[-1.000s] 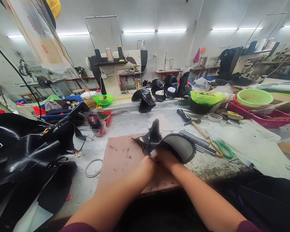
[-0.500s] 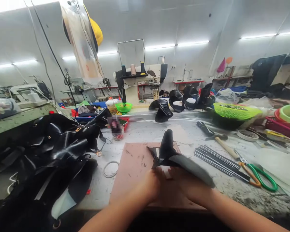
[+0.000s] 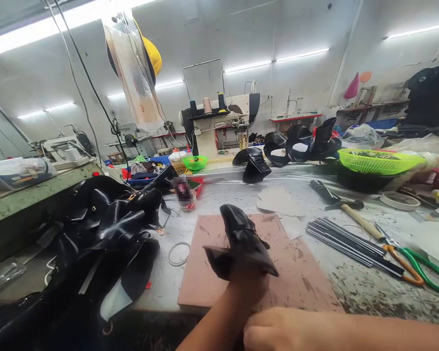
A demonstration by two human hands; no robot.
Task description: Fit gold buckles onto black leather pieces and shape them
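Head view, left hand (image 3: 248, 286): its grip appears to hold the near end of a strapped black leather piece (image 3: 237, 231); the leather covers the fingers, so whether they are inside it or behind I cannot tell.
Right hand (image 3: 269, 329): curled low beside the left forearm, apart from the leather; whether its grip holds anything I cannot tell.
Black leather piece: raised at a tilt over the pink board, flared end toward the wrist, perhaps held from there to leave the strap unobstructed; contact with the board is unclear.
Pink board (image 3: 193, 287): flat under the work, probably to spare the desk (image 3: 223, 195).
White ring (image 3: 179, 243): just left of the board.
Striped strips (image 3: 351, 246), scissors (image 3: 392, 242) and hammer (image 3: 362, 219): to the right, likely kept within reach.
Black leather heap (image 3: 109, 219): far left, seemingly pushed aside for working room.
Sewing machine (image 3: 203, 134): beyond the desk's far side.
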